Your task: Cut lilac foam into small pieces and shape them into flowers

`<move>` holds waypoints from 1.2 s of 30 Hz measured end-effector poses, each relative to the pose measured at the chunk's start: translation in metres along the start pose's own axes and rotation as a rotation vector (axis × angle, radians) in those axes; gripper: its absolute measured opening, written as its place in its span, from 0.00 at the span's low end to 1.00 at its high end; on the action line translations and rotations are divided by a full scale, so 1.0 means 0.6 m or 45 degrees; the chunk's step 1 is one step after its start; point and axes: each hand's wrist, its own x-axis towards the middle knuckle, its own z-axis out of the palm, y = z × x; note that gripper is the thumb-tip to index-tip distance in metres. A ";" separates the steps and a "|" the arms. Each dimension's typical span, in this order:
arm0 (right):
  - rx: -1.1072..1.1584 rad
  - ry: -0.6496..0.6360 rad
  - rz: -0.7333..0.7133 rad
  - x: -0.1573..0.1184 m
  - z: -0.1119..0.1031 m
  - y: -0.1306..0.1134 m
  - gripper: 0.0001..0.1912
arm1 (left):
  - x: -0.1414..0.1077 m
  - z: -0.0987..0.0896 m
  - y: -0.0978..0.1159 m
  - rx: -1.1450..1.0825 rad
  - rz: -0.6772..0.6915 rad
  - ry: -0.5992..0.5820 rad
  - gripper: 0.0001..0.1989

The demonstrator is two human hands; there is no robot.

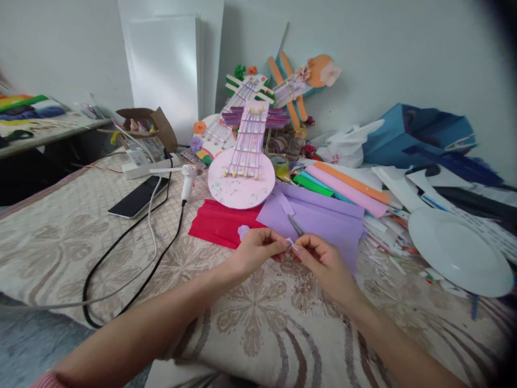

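My left hand (pixel 262 248) and my right hand (pixel 319 258) meet near the middle, both pinching a small lilac paper piece (pixel 290 242) between thumb and forefinger. Just beyond the fingers, grey-bladed scissors (pixel 295 224) lie on a sheet of lilac paper (pixel 335 215); their handles are hidden by my right hand. Red crepe paper (pixel 218 223) is spread to the left, and a small lilac paper flower (pixel 243 232) rests on it beside my left hand. Behind the sheets stands a pink round-bodied paper instrument (pixel 242 186) with purple strings.
A glue gun (pixel 187 183), a phone (pixel 139 197) and looping cables lie at left. Rolled coloured papers (pixel 347 188), a white plate (pixel 460 252) and paper scraps are at right. Two more craft instruments lean on the wall beside a blue bag (pixel 416 134).
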 end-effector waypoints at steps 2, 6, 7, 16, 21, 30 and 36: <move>0.020 -0.004 0.000 -0.001 -0.001 0.000 0.09 | 0.000 0.000 0.002 -0.034 -0.030 0.012 0.14; 0.026 0.043 0.039 -0.002 -0.003 0.000 0.09 | 0.001 -0.001 0.006 -0.122 -0.110 0.080 0.14; 0.022 0.050 0.046 -0.002 -0.003 -0.001 0.09 | 0.002 -0.001 0.007 -0.132 -0.125 0.094 0.15; -0.006 0.042 0.030 0.001 -0.001 0.000 0.08 | 0.002 -0.003 -0.001 0.104 -0.006 -0.013 0.12; -0.032 0.052 0.007 -0.001 -0.003 -0.001 0.07 | 0.000 -0.003 0.000 0.068 0.069 0.006 0.09; -0.115 0.051 -0.063 -0.001 -0.001 0.004 0.06 | -0.002 0.002 0.006 0.007 0.023 -0.039 0.12; -0.133 0.035 -0.072 -0.005 0.001 0.002 0.06 | 0.000 0.001 0.001 -0.010 0.040 -0.037 0.11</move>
